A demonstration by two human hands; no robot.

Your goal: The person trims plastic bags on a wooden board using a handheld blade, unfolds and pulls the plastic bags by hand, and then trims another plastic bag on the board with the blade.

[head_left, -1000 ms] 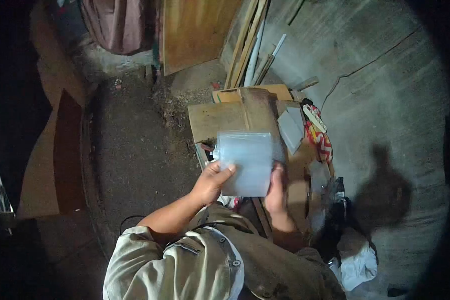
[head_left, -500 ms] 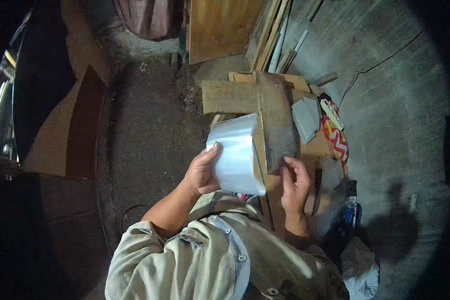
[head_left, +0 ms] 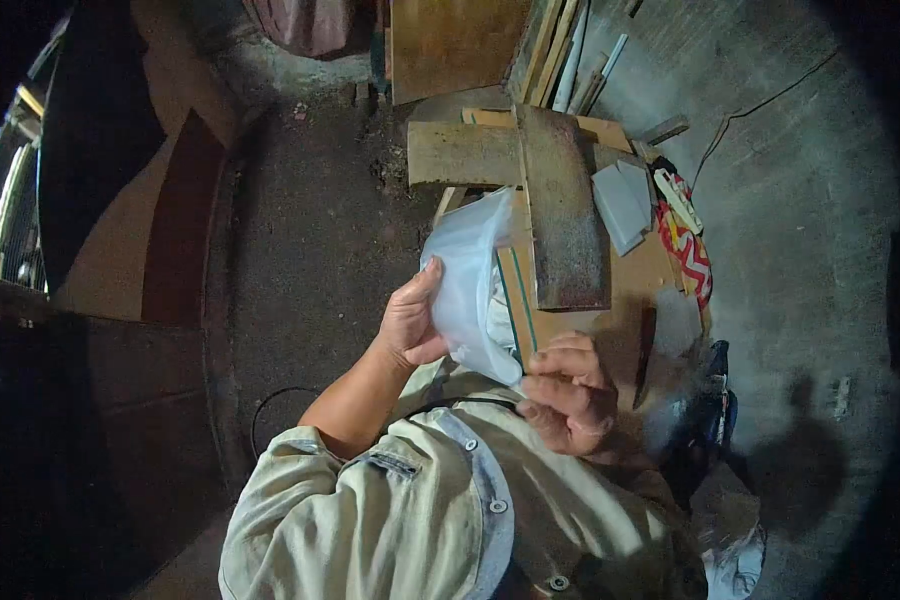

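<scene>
A stack of clear plastic sheets or bags (head_left: pixel 467 285) is held upright in front of my body, slightly bowed, with its right edges parted. My left hand (head_left: pixel 413 312) grips its left side, thumb on the near face and fingers behind. Close to the stack's lower right corner is my right hand (head_left: pixel 570 392), fingers loosely curled and apart, nothing visible in it. Whether its fingertips touch the corner I cannot tell. Beyond the hands a worn wooden board (head_left: pixel 562 215) lies across another plank (head_left: pixel 462 155).
Under the boards is a brown tabletop (head_left: pixel 625 325). Pale flat packets (head_left: pixel 621 208) and a white power strip (head_left: pixel 678 200) on red patterned cloth (head_left: pixel 692 262) lie to the right. A concrete wall (head_left: pixel 790 230) stands at the right, with wood strips (head_left: pixel 548 50) leaning at the back.
My right hand has moved left and down from the wooden board's end to the stack's lower corner. The stack has turned and bowed in my left hand, its right edges now parted.
</scene>
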